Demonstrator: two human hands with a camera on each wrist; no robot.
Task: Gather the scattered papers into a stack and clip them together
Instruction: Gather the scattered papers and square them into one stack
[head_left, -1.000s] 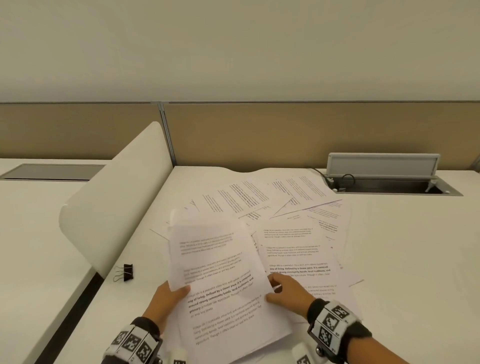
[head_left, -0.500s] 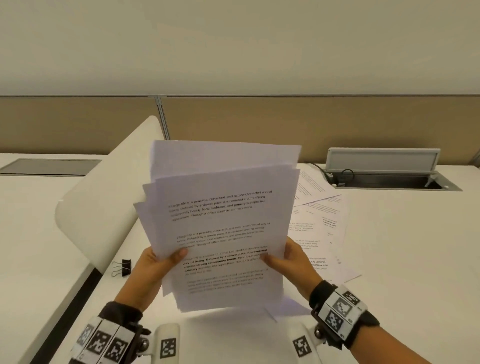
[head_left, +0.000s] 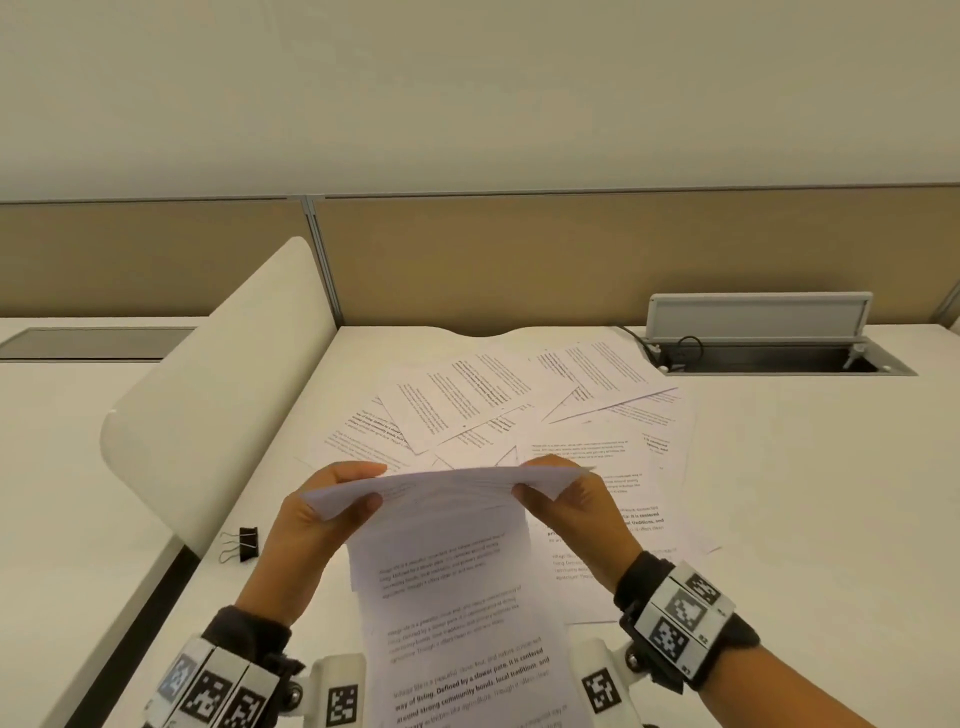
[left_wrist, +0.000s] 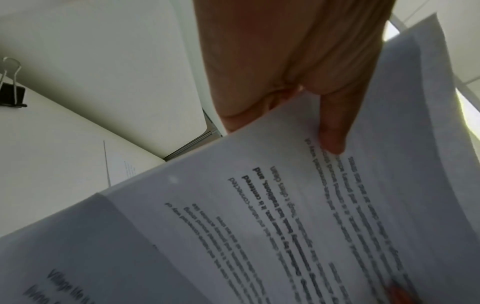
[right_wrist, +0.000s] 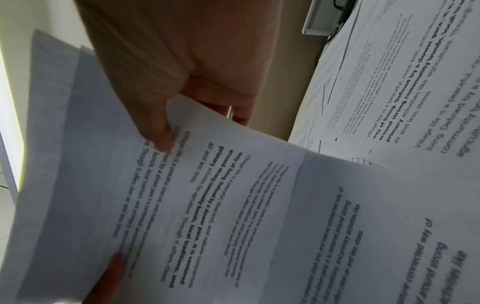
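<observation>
Smooth desk (head_left: 779, 493); hands pinch papers (head_left: 457, 597).

The stack (head_left: 457, 582) of white printed sheets is held above the desk, far edge raised, sheets unevenly aligned. Loose papers (head_left: 467, 405) lie overlapping on the desk beyond it. A black binder clip (head_left: 248, 543) lies left of the stack.
</observation>
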